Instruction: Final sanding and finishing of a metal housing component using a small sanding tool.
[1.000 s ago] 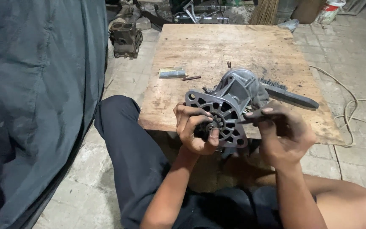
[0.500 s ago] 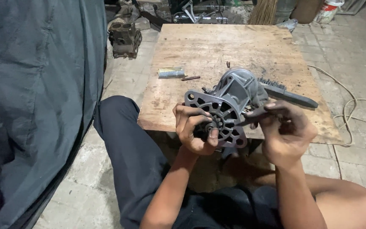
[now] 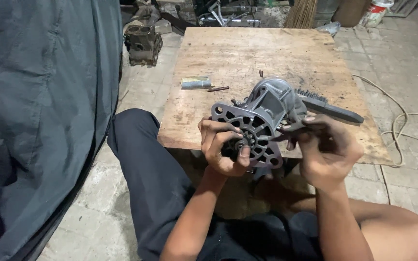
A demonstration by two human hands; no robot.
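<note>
A grey metal motor housing point(image 3: 267, 108) with a round slotted end plate facing me rests at the near edge of a wooden board point(image 3: 247, 58). My left hand point(image 3: 221, 147) grips the lower left of the end plate, thumb on its hub. My right hand point(image 3: 327, 150) is closed around a dark thin tool whose tip point(image 3: 286, 131) points at the plate's right side. A dark wire brush point(image 3: 330, 108) lies on the board just behind the housing.
A small metal cylinder point(image 3: 195, 83) and a thin dark pin point(image 3: 217, 89) lie on the board's left part. A rusty engine block point(image 3: 142, 44) stands on the paved floor at the back left. A grey tarpaulin point(image 3: 35, 121) hangs at left. A pale cable point(image 3: 402, 121) curls at right.
My right hand has shifted slightly left and up with the tool, closer to the end plate. The left hand and the housing have stayed put.
</note>
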